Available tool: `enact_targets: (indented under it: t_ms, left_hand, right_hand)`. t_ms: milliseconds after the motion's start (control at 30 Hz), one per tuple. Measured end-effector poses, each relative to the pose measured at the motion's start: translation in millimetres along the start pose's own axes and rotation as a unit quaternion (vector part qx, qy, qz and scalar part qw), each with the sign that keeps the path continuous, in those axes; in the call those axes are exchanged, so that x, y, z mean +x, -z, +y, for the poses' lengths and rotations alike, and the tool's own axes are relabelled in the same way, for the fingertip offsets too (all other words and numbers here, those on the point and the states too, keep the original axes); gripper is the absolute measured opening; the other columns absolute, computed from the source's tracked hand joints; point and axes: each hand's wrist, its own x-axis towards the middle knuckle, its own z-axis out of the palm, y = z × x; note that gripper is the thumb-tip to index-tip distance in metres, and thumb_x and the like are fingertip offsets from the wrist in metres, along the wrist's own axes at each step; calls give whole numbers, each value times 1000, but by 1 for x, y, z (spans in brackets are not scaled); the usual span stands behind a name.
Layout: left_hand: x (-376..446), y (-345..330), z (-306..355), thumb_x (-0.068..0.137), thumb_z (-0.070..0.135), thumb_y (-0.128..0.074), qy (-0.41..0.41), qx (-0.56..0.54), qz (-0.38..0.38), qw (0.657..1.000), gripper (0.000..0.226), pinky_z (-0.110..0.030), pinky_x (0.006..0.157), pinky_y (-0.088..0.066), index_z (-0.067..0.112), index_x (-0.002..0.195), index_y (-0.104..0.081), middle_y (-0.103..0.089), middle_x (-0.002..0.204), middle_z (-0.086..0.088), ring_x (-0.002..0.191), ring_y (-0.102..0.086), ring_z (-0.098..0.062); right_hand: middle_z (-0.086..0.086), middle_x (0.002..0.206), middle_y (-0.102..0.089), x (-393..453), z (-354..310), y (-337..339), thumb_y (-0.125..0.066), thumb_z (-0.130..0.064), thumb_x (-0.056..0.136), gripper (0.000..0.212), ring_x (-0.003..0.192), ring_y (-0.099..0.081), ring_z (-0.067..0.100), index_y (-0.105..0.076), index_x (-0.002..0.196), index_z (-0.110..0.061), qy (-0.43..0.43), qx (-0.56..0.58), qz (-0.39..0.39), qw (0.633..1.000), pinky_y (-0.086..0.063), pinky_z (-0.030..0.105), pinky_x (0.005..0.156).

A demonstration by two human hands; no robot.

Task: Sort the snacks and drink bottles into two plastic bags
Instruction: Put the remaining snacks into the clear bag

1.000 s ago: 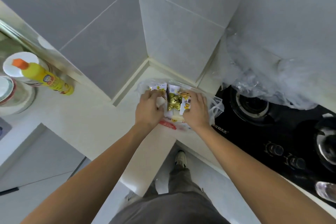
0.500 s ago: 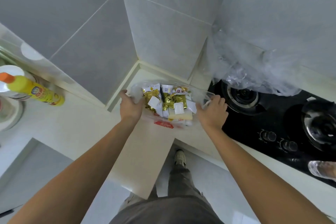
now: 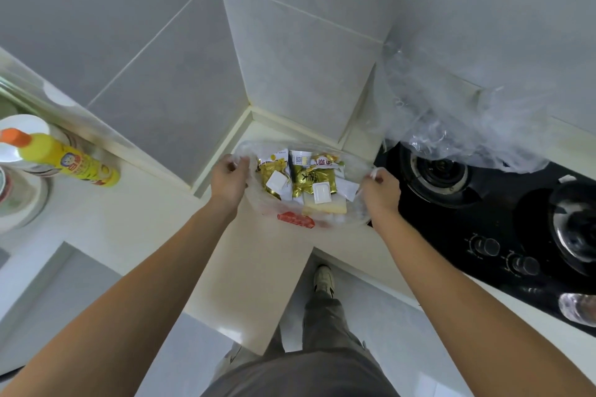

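A clear plastic bag [image 3: 354, 219] lies on the white counter in the corner, its mouth pulled wide. Inside it are several snack packets [image 3: 311, 182], gold, white and yellow, with a red packet [image 3: 295, 220] at the near side. My left hand [image 3: 228, 181] grips the bag's left handle. My right hand [image 3: 380, 192] grips the right handle. A clear drink bottle [image 3: 577, 308] shows only in part at the right edge, lying on the stove.
A black gas stove [image 3: 483, 219] with two burners and knobs fills the right side. Crumpled clear plastic film [image 3: 451, 126] hangs on the wall behind it. A yellow bottle with an orange cap [image 3: 64, 158] and jars stand at the left. The counter edge [image 3: 258, 325] is near my body.
Both hands left the snack packets in the middle of the bag and moved outwards to its two handles. The bag mouth is now stretched wider.
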Motion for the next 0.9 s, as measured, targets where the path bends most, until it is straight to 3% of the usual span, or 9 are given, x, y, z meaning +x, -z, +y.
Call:
enact_targets:
  t_ms: [133, 233, 333, 500, 567, 633, 700, 800, 900]
  left_hand:
    - [-12, 5, 24, 102, 23, -58, -48, -34, 0, 998, 25, -38, 73, -56, 6, 84, -56, -58, 78, -5, 74, -58, -20]
    - [-22, 10, 45, 105, 24, -55, -72, -61, -14, 995, 26, -43, 71, -59, 6, 87, -60, -61, 81, -8, 74, -62, -21]
    - [-36, 20, 67, 105, 29, -54, -127, -73, -7, 989, 29, -38, 66, -50, 19, 78, -57, -55, 77, -6, 70, -55, -18]
    - [-49, 42, 75, 89, 58, -59, -172, -8, 20, 985, 48, -37, 63, -44, 12, 75, -57, -46, 67, -3, 64, -45, -18]
    - [-52, 47, 72, 88, 60, -60, -166, 41, 10, 985, 52, -44, 66, -51, 9, 85, -56, -53, 72, -4, 67, -51, -20]
    - [-62, 50, 71, 91, 52, -64, -189, 85, 13, 978, 36, -41, 68, -49, 17, 91, -54, -58, 78, 2, 70, -54, -17]
    - [-73, 54, 71, 93, 44, -67, -244, 129, 21, 961, 29, -35, 77, -48, 22, 107, -53, -59, 94, 6, 84, -57, -16]
    - [-89, 61, 70, 94, 40, -68, -371, 217, 51, 901, 48, -37, 96, -43, 16, 131, -48, -50, 120, -1, 113, -48, -23]
    - [-109, 60, 76, 95, 34, -69, -486, 276, 75, 826, 51, -42, 99, -40, 8, 134, -50, -48, 125, -13, 114, -44, -32]
  right_hand:
    - [4, 65, -57, -18, -19, 12, -54, 5, 90, 17, 63, -53, 19, -66, 86, -6, 1, 200, -78, 977, -44, 27, 68]
    - [1, 52, -49, -34, -44, 23, -59, -7, 100, 14, 49, -44, 14, -63, 104, 5, 80, 220, -94, 968, -44, 20, 60]
    - [-3, 47, -41, -55, -77, 39, -61, -10, 102, 16, 41, -34, 12, -59, 87, -5, 160, 248, -89, 951, -35, 26, 45]
    - [9, 51, -44, -76, -94, 54, -61, -8, 99, 27, 41, -37, 16, -56, 87, 15, 207, 219, -84, 950, -35, 26, 44]
    - [7, 55, -55, -80, -89, 53, -63, -9, 97, 22, 47, -50, 17, -62, 85, 9, 193, 169, -73, 964, -46, 27, 53]
    - [3, 65, -68, -84, -85, 52, -65, -15, 94, 13, 60, -64, 15, -70, 87, -5, 178, 113, -47, 976, -54, 31, 65]
    - [-1, 78, -71, -87, -78, 54, -66, -25, 91, 12, 73, -67, 11, -72, 92, -14, 181, 49, 2, 982, -53, 33, 74]
    - [-2, 96, -68, -99, -63, 64, -70, -26, 92, 19, 88, -62, 10, -65, 108, -16, 233, 15, 61, 970, -51, 29, 83]
    - [-5, 113, -65, -108, -41, 76, -71, -30, 93, 35, 108, -62, 11, -61, 125, -18, 291, -15, 85, 953, -51, 30, 97]
